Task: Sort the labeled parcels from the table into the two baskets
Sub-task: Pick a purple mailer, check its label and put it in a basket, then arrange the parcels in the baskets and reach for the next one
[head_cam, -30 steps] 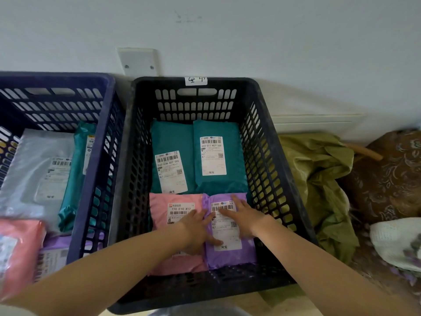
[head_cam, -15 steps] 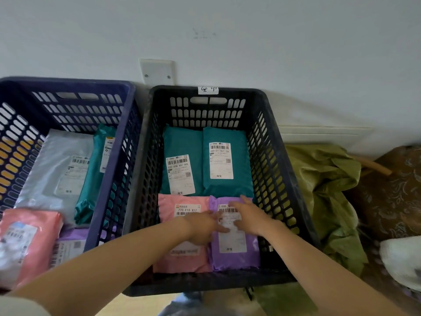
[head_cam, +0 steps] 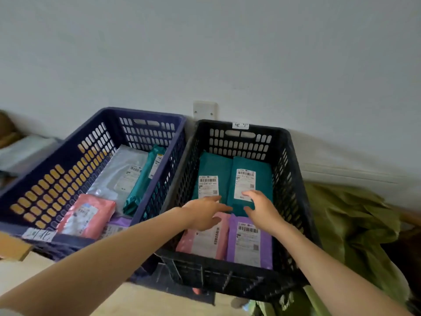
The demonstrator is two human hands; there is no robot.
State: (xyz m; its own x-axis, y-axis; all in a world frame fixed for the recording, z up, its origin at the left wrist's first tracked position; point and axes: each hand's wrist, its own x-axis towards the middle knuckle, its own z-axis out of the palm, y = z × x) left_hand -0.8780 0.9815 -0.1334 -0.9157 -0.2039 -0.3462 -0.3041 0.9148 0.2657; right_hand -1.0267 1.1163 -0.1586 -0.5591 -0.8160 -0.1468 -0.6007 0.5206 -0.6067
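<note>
- Four parcels lie flat in the black basket (head_cam: 290, 179), labels up. The left teal parcel (head_cam: 213, 166) and the right teal parcel (head_cam: 263, 172) sit side by side at the back. The pink parcel (head_cam: 205, 244) and the purple parcel (head_cam: 250, 245) sit at the front.
- The left hand (head_cam: 201, 214) is above the pink parcel. Its fingers (head_cam: 216, 208) are straight and hold nothing.
- The right hand (head_cam: 262, 208) is over the near end of the right teal parcel, fingers spread wide and holding nothing. I cannot tell if they touch it.
- The blue basket (head_cam: 57, 183) stands just beside, on the left. In it lie a grey parcel (head_cam: 118, 172), a thin teal parcel (head_cam: 143, 179), a second pink parcel (head_cam: 84, 215) and a second purple parcel (head_cam: 116, 226).
- A crumpled green bag (head_cam: 353, 224) lies right of the black basket.
</note>
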